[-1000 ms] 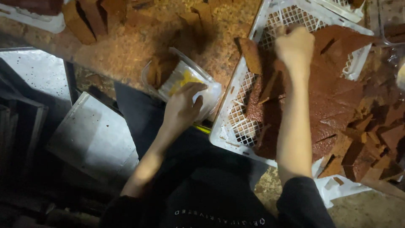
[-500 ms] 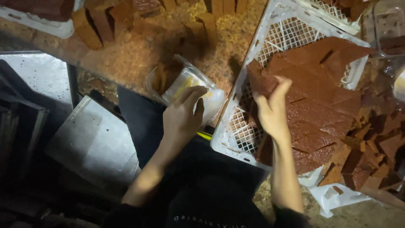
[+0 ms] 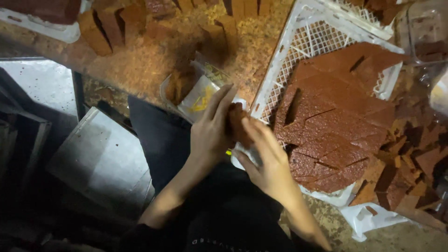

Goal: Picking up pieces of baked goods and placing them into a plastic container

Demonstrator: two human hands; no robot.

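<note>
A dark brown slab piece (image 3: 238, 125) is pinched between the two hands, close against the near corner of the white lattice crate (image 3: 280, 60). The left hand (image 3: 212, 130) has its fingers extended flat along the piece's left face; the right hand (image 3: 267, 156) has its fingers closed loosely on the piece's lower edge. A clear plastic bag (image 3: 198, 93), partly filled with similar pieces, lies just beyond the left fingertips. The grip looks light, so the piece could crumble or snap if squeezed harder. More cut brown slabs (image 3: 336, 116) lie stacked in the crate; these could be knocked by the right wrist. Crumbs cover the worktop (image 3: 140, 65).
</note>
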